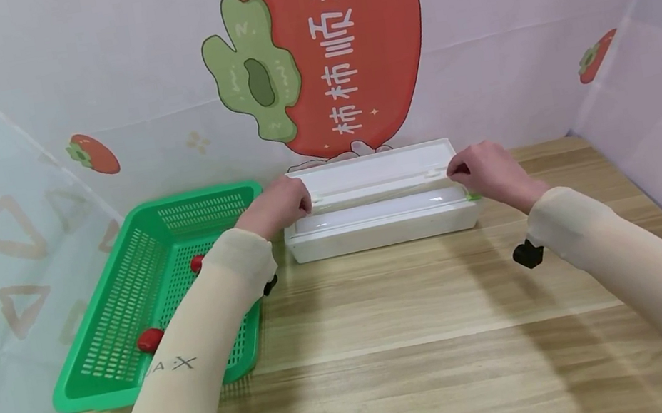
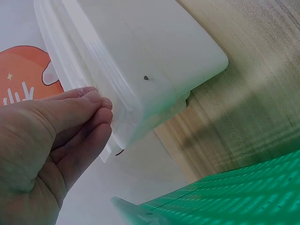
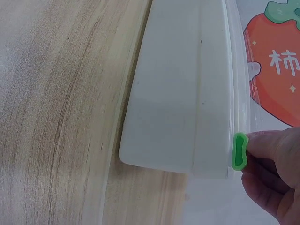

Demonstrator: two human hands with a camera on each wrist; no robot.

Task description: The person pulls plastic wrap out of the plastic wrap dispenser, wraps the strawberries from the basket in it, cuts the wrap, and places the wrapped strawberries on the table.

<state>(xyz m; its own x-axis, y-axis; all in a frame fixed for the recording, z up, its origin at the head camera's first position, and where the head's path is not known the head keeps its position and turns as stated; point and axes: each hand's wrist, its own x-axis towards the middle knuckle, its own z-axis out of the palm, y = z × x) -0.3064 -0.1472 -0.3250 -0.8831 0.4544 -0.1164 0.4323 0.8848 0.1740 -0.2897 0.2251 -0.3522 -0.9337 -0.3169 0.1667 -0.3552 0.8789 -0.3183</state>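
Observation:
A white cling film dispenser [image 1: 384, 234] stands at the back of the table, its lid [image 1: 373, 169] raised against the backdrop. Inside lies a pale roll [image 1: 377, 211] of film. My left hand [image 1: 276, 206] is at the dispenser's left end, thumb and fingertips pinching the edge of the clear cling film [image 3: 254, 101]. At the right end, my right hand [image 1: 490, 174] pinches the film's other corner, close beside a green plastic end piece [image 3: 240, 151]. Between both hands the film spans the opening, barely visible except for its glints.
Left of the dispenser stands a green perforated basket [image 1: 95, 301], partly behind my left forearm. Two red items, a nearer one [image 1: 150, 340] and a farther one [image 1: 197, 263], lie in it. A printed cloth backdrop [image 1: 164, 139] rises directly behind the wooden table [image 1: 391, 341].

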